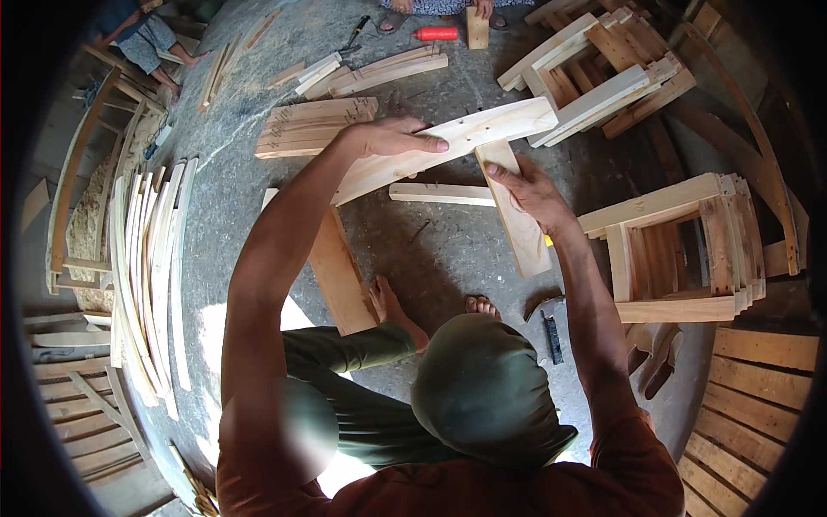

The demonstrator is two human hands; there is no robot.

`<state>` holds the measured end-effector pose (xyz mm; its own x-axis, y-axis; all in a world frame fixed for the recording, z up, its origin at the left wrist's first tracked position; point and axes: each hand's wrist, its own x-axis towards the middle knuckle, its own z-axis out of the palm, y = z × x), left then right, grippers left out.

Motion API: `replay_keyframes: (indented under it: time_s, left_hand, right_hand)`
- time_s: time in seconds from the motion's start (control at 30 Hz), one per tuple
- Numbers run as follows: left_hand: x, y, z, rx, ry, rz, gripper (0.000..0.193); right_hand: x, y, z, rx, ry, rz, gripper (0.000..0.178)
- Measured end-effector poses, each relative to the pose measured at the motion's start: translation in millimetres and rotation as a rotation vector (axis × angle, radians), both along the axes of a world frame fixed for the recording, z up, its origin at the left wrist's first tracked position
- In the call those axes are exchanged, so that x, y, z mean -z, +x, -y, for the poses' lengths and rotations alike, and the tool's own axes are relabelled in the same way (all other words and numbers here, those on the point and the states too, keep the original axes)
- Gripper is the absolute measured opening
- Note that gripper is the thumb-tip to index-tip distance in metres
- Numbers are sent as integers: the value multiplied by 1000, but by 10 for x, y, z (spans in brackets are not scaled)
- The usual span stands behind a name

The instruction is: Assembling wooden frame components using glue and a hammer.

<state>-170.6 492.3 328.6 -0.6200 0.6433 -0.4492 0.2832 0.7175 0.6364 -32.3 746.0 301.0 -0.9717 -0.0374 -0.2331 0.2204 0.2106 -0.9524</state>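
My left hand (398, 138) grips a long pale wooden board (482, 127), its thumb lying on the upper face. Small dark nail marks dot that board. With its fingers wrapped round the edge, my right hand (531, 191) holds a shorter board (522, 233), whose far end meets the long one near its right part. Whether the two are fastened cannot be seen. Below the long board's left end another plank (340, 271) runs toward my bare foot. A narrow wooden strip (444, 194) with nails in it lies beyond my feet.
Stacked wooden frames (676, 302) stand at right, more frames (594, 77) at far right. Long slats (151, 284) lie at left. Nailed boards (314, 129), a hammer (355, 34) and a red bottle (436, 34) are farther off. A dark-handled tool (552, 334) lies beside my knee. Two other people sit beyond.
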Motion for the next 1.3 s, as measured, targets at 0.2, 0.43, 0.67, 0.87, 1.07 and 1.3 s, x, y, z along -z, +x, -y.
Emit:
replay_keyframes:
  time_s: [0.2, 0.43, 0.67, 0.87, 1.07, 1.3]
  left_hand:
    - [-183, 207, 43, -11, 94, 56, 78]
    - [139, 766, -107, 115, 62, -545, 71]
    - [1253, 1211, -98, 228, 173, -1021, 67]
    - [1338, 1332, -215, 233, 155, -1084, 70]
    - [1356, 1400, -213, 204, 159, -1034, 70]
    - [1359, 1431, -163, 173, 123, -1052, 70]
  right_hand:
    - [136, 18, 46, -34, -43, 10, 57]
    - [980, 109, -191, -147, -283, 7, 66]
    - [2012, 498, -151, -23, -499, -62, 57]
    - [2200, 618, -238, -29, -674, -52, 47]
    - [2217, 695, -407, -65, -315, -48, 42]
    - [2289, 2152, -891, 223, 1007, 225, 56]
